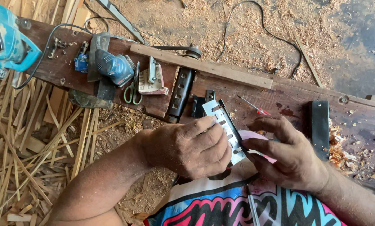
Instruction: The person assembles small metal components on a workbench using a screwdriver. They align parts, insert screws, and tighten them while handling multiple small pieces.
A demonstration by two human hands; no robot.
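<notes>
My left hand [189,146] grips a flat silvery metal plate with slotted holes [221,121], the index finger lying along its upper end. My right hand [290,152] pinches the same plate's lower right edge, where a thin dark blade strip [233,127] runs along it. Both hands hold the piece just above my lap, in front of a dark wooden workbench [288,98].
On the bench lie a black slotted metal bar [180,94], small black plates [199,105], green-handled scissors [133,90], a blue sander [114,67], a blue power tool [5,42], a red screwdriver [254,106], a black block [320,125] and a wooden batten [204,67]. Wood strips and sawdust cover the floor.
</notes>
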